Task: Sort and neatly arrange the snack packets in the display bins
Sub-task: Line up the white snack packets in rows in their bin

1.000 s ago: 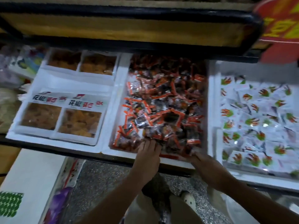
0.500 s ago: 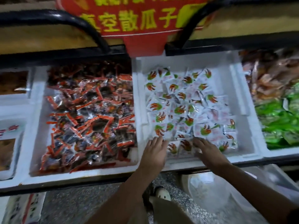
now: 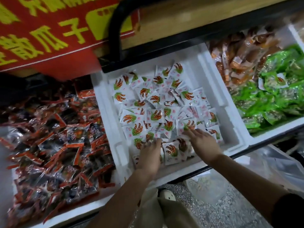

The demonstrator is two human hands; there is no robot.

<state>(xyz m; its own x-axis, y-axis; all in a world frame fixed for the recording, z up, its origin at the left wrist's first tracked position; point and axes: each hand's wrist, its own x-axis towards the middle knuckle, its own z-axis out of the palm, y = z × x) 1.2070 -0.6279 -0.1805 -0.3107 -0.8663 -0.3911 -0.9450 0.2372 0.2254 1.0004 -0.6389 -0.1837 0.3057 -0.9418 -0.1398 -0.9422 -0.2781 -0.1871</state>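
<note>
A white foam bin (image 3: pixel 228 102) in the middle holds a loose heap of several small white snack packets (image 3: pixel 158 102) printed with red and green. My left hand (image 3: pixel 150 155) lies flat, fingers spread, on the packets at the bin's near left. My right hand (image 3: pixel 203 141) rests palm down on packets at the near right, fingers apart. Neither hand grips a packet. To the left, another bin holds dark packets with red edges (image 3: pixel 57 145). To the right, a bin holds green packets (image 3: pixel 271 94) and orange-brown packets (image 3: pixel 241 51).
A red sign with yellow characters (image 3: pixel 49 30) hangs above the left bins. A black metal frame bar (image 3: pixel 118 27) and a wooden shelf run overhead. Below the bins lie a speckled floor, a clear plastic bag (image 3: pixel 213 186) and my shoe (image 3: pixel 167 195).
My view and both hands have shifted right, from the dark red-edged packets to the white packet bin. Both hands now reach farther into that bin, over the packets.
</note>
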